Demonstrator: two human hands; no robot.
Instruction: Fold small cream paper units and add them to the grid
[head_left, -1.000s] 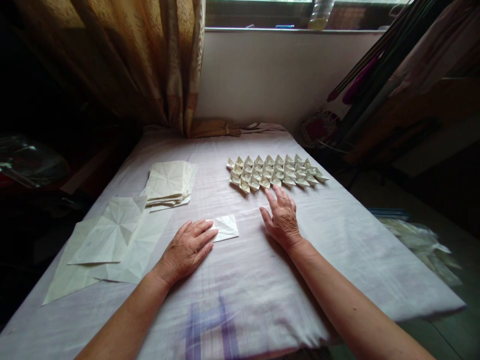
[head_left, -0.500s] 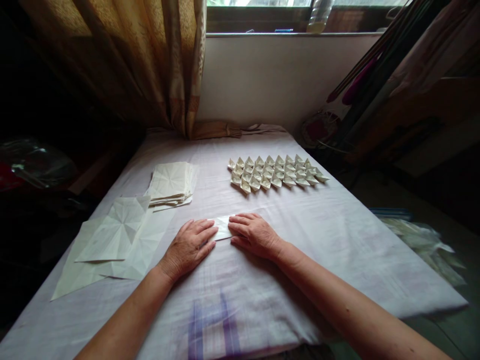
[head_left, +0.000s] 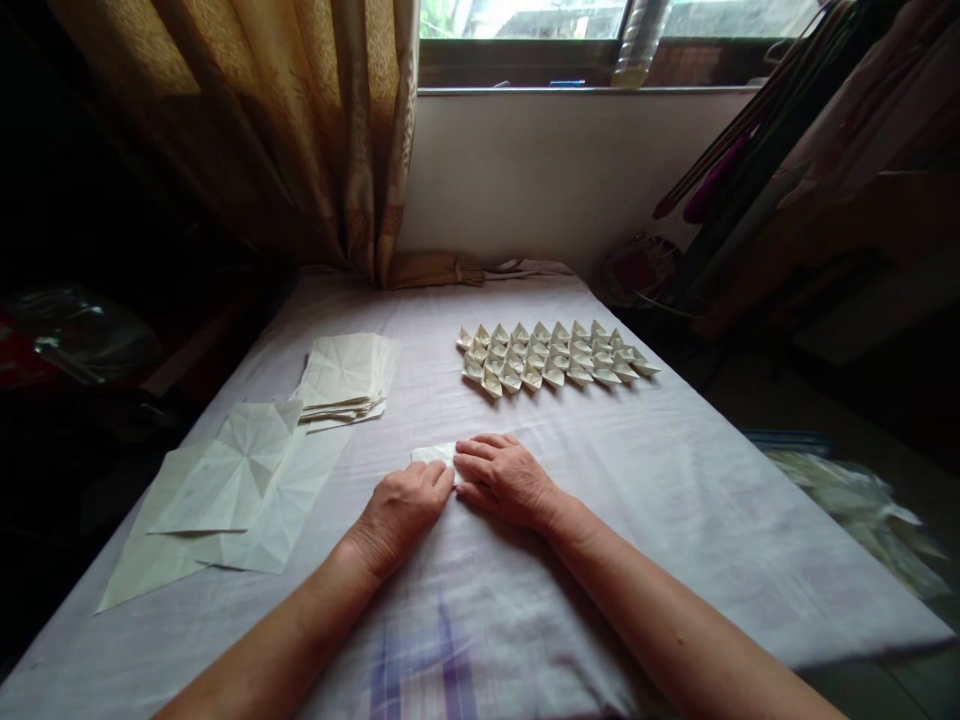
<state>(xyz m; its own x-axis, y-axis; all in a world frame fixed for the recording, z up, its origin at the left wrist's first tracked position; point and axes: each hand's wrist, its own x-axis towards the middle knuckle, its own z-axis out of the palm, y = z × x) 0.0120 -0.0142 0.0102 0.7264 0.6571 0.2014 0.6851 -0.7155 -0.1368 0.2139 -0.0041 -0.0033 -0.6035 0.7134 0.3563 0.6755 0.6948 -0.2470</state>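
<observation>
A small folded strip of white paper [head_left: 432, 453] lies on the cloth-covered table between my hands. My left hand [head_left: 405, 510] is closed at its near edge, fingers curled together over the paper. Flat across the strip's right part rests my right hand [head_left: 506, 480], its fingers stretched out and hiding that end. To the left, several loose creased paper sheets [head_left: 244, 465] overlap one another. Behind them sits a stack of creased square papers [head_left: 341, 372]. Beyond my right hand, several small folded paper boats [head_left: 553, 355] stand in close rows.
A purple-striped cloth [head_left: 600, 500] covers the table. At the back left hangs a gold curtain [head_left: 300, 130], next to a windowsill [head_left: 525, 90]. Plastic bags [head_left: 847, 500] lie low beyond the table's right edge.
My left hand has slid right and its fingers have curled in at the paper's near edge. The right hand stays on the paper. The view has tilted up slightly.
</observation>
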